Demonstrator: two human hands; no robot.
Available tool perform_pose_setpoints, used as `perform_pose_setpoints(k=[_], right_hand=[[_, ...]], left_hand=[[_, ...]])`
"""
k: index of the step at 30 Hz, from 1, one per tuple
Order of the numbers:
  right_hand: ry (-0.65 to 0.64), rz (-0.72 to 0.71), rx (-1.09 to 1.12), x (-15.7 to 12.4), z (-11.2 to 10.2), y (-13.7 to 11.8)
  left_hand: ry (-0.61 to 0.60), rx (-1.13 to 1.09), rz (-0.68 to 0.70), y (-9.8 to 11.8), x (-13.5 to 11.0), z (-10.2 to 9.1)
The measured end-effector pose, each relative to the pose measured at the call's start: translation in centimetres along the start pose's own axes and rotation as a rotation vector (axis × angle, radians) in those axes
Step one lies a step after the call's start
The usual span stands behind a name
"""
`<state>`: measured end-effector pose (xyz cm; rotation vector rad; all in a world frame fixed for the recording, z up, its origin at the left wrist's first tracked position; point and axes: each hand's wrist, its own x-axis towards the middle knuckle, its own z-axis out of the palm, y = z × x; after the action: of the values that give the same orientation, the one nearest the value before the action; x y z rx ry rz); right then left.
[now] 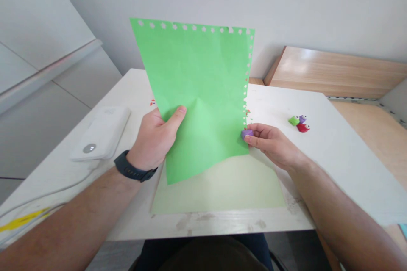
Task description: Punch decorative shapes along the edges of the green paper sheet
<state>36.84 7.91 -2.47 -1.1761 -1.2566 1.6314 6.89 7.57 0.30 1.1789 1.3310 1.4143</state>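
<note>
A green sheet of paper (203, 76) is held up and tilted over the table, with small shapes punched along its top and right edges. My left hand (159, 133) grips its left side, thumb on the front and fingers behind. At the lower right edge my right hand (270, 139) is closed on a small purple craft punch (246, 134), which sits on the paper's edge below the row of holes. A pale green sheet (222, 190) lies flat on the table beneath.
Green, purple and red punches (303, 128) stand together on the white table (333, 169) to the right. Punched-out bits (152, 102) are scattered behind the paper. On the left are a white device (100, 133), cables and a yellow strip (23, 220).
</note>
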Motion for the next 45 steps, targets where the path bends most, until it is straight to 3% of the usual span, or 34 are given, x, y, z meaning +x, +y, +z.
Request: perform_pose_setpoints(k=[21,45], right_hand=[[0.021,-0.054,-0.06,0.1,-0.3,0.2],[0.031,-0.094,-0.103,0.0,0.8,-0.4]], left_hand=[[0.022,0.005,-0.021,0.1,0.1,0.0],[0.034,0.021,-0.025,0.0,0.0,0.1]])
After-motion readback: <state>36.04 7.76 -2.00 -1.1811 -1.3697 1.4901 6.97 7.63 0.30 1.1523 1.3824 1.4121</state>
